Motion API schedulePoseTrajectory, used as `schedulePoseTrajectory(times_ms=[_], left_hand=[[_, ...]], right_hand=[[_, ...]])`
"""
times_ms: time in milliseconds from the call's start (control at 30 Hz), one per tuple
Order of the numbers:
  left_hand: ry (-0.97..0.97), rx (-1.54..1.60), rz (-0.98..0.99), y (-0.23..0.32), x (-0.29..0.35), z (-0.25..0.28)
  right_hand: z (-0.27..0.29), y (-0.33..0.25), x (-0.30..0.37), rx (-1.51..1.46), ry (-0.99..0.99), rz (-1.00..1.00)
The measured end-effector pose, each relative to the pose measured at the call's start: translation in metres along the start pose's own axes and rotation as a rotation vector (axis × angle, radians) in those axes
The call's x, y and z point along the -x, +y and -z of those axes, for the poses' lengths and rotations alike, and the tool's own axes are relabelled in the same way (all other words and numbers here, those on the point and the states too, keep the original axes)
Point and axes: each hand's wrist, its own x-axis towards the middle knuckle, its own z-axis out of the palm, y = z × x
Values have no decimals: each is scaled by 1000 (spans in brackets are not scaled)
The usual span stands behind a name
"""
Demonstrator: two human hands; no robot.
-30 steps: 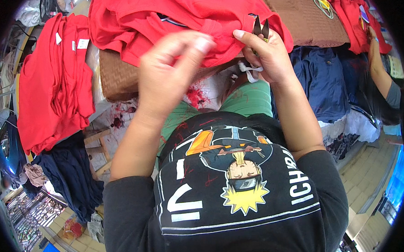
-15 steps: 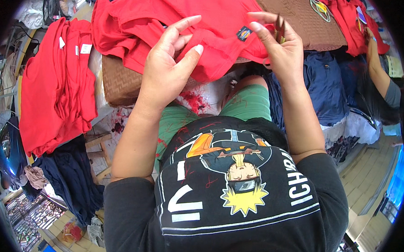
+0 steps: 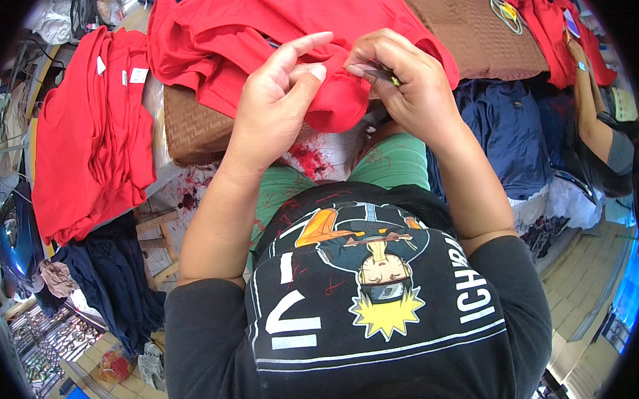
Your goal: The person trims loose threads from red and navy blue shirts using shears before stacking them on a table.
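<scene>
A red garment [image 3: 274, 14] lies rumpled over the brown padded surface in front of me, its near fold hanging over the edge towards my lap. My left hand [image 3: 274, 93] is closed on a gathered part of the cloth, with thumb and index finger forward and the other fingers curled in. Beside it, my right hand [image 3: 403, 76] pinches at the same cloth with thumb and index finger. Small thread snips [image 3: 381, 75], dark-bladed with a yellow-green spot, are tucked in that right hand. A thread between the fingertips is too small to make out.
Folded red garments [image 3: 89, 139] with white tags hang at the left. Dark blue garments [image 3: 504, 132] lie at the right, near a coiled pale cord [image 3: 506, 13] on the brown pad [image 3: 470, 33]. Another person's arm [image 3: 585, 92] reaches red cloth at far right.
My right hand has moved left and down to the cloth, and its fingers have closed into a pinch. The garment's near part has bunched between my hands, and its dark label is now hidden.
</scene>
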Motion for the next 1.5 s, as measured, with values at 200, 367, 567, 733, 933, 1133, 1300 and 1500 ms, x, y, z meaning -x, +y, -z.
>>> schedulePoseTrajectory(times_ms=[200,367,567,733,933,1133,1300,1500], left_hand=[[90,-13,-11,-3,-1,1],[114,17,7,-2,-2,-1],[126,51,87,10,-1,-7],[113,100,119,10,-1,-7],[132,100,114,6,-1,-2],[114,98,90,5,-1,-1],[78,23,40,1,1,-3],[34,-302,-16,1,3,0]], right_hand=[[20,-7,8,-212,-162,-84],[28,-10,9,-417,-225,-38],[1,-6,5,89,-64,93],[-2,-3,1,-1,-32,95],[5,6,7,-632,202,-310],[4,-8,12,-213,18,-297],[-9,2,14,-152,48,-259],[-6,2,13,-242,16,-350]])
